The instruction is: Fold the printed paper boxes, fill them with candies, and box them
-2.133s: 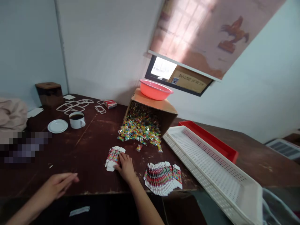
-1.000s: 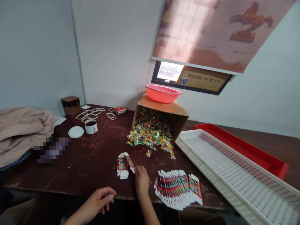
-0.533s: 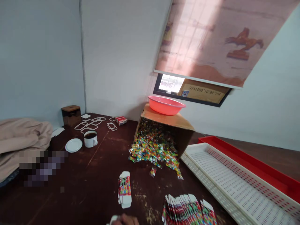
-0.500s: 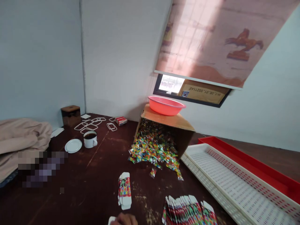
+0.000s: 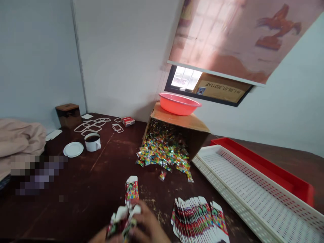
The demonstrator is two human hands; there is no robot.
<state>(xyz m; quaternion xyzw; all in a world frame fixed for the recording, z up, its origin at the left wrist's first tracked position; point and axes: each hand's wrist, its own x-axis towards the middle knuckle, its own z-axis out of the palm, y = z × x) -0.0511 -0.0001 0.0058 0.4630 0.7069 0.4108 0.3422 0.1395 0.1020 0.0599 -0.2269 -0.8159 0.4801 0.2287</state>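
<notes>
At the bottom of the head view my right hand (image 5: 150,221) is curled round small printed candy boxes (image 5: 120,217) with white flaps standing up. My left hand (image 5: 99,236) shows only in part at the lower edge, closed on the same boxes from the left. Motion blurs them, so I cannot tell how many there are. Just beyond my hands lies a small stack of flat candy boxes (image 5: 132,189), red and colourful. To the right, a fanned row of flat candy boxes (image 5: 193,217) rests on the table.
Wrapped candies (image 5: 164,152) spill from a tipped cardboard box (image 5: 199,140) with a pink basin (image 5: 178,105) on top. White perforated trays (image 5: 243,179) and a red tray (image 5: 263,172) stand right. A coffee cup (image 5: 93,143), saucer (image 5: 73,149) and beige cloth (image 5: 21,136) are left.
My right hand has come further into view, and my left hand now shows too, with candy boxes held between them. The view has tilted slightly down, so the table items appear higher.
</notes>
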